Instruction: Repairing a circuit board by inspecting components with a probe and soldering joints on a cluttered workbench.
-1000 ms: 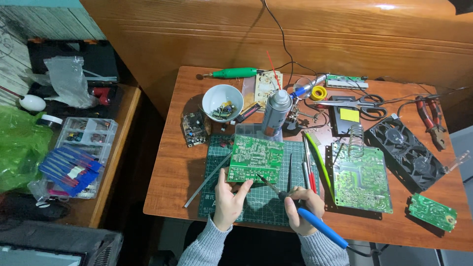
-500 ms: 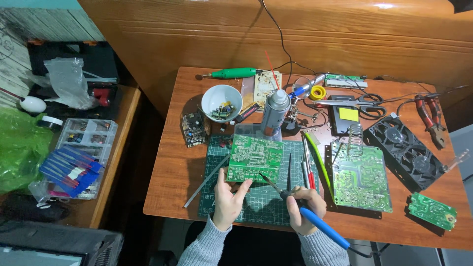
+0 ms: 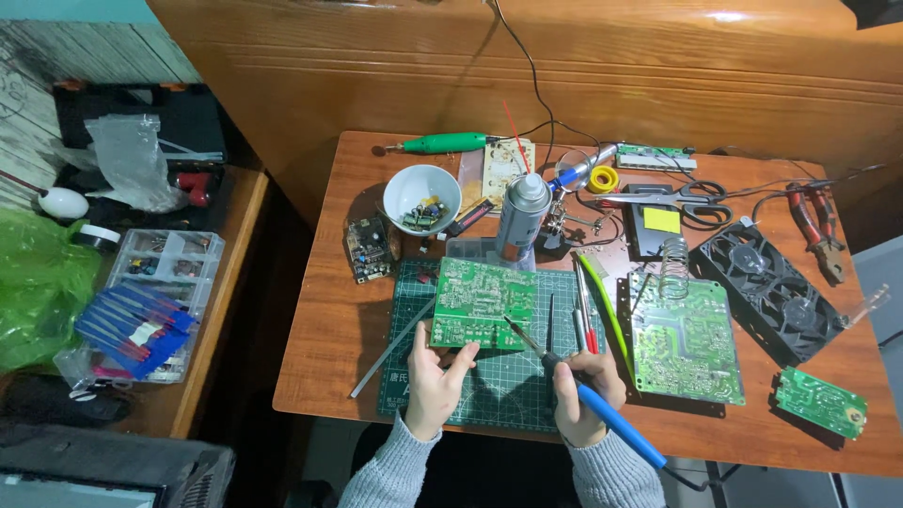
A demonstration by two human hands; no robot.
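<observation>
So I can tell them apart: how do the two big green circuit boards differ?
The board on the cutting mat is smaller, and the left hand steadies its edge; the board at right is larger, lies on bare table, and carries a coiled wire stand. Both lie flat, green side up.

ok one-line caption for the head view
Left hand steadies a green board while right hand holds a soldering iron.
</observation>
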